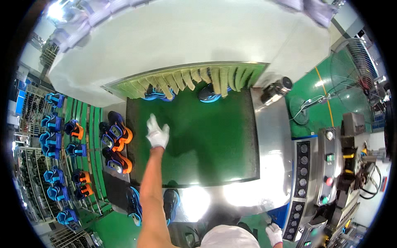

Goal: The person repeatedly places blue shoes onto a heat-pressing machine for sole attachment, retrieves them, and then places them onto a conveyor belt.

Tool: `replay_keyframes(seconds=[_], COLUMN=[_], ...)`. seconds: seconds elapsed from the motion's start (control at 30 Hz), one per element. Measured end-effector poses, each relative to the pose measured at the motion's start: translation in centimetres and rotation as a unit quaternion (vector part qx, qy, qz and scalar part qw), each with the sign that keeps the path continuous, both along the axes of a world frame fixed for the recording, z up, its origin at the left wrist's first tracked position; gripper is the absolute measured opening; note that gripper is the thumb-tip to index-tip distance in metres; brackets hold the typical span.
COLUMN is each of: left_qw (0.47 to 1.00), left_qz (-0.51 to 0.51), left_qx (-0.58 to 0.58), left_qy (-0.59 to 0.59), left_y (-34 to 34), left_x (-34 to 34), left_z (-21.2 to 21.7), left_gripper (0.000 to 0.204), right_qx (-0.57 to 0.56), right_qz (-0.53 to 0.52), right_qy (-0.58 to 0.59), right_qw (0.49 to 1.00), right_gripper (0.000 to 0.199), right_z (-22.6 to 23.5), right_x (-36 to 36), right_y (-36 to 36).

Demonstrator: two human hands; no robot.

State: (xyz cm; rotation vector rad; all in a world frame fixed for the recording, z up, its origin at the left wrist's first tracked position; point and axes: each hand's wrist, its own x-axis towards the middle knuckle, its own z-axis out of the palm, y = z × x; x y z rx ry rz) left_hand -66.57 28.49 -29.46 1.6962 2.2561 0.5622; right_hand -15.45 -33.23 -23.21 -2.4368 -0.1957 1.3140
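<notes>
Over the green conveyor belt [198,140] my left hand [158,133], in a white glove, reaches out with fingers spread and nothing in it. Beyond it, one blue-and-black shoe [156,94] and another dark shoe with a blue sole [209,94] lie partly under a fringe of tan strips [180,80]. My right hand [273,234], also gloved, hangs low beside the machine's front right corner; it appears loosely open, holding nothing. On either side of my left forearm, a black-and-blue shoe [133,205] and its match [170,205] rest on the front metal ledge.
Dark shoes with orange soles [119,160] crowd the left ledge. Farther left, a green slatted rack [94,165] adjoins several blue and orange shoes. At right stand a metal flask [275,91], a control panel [328,165] with knobs, and a large fan [351,78].
</notes>
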Motion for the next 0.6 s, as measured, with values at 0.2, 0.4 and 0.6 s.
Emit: replay_keyframes(seconds=[0.2,0.4,0.6], left_qw=[0.99,0.969,0.984], left_qz=[-0.052,-0.041,-0.127], left_qx=[0.055,0.139,0.123], left_qy=[0.119,0.198,-0.035], left_y=[18.7,17.7,1.0], left_x=[-6.3,-8.9,-1.4], left_z=[-0.2,-4.4,-0.8], left_gripper=[0.063,0.047,0.022], right_qx=[-0.125,-0.063,0.132], right_qz=[0.304,0.187,0.13], right_qy=[-0.06,-0.069,0.089], right_qw=[0.942,0.978,0.979], right_gripper=[0.06,0.071,0.069], right_z=[1.4,1.2,4.2], right_x=[5.4,2.8,-6.2], right_y=[1.5,14.1,25.1])
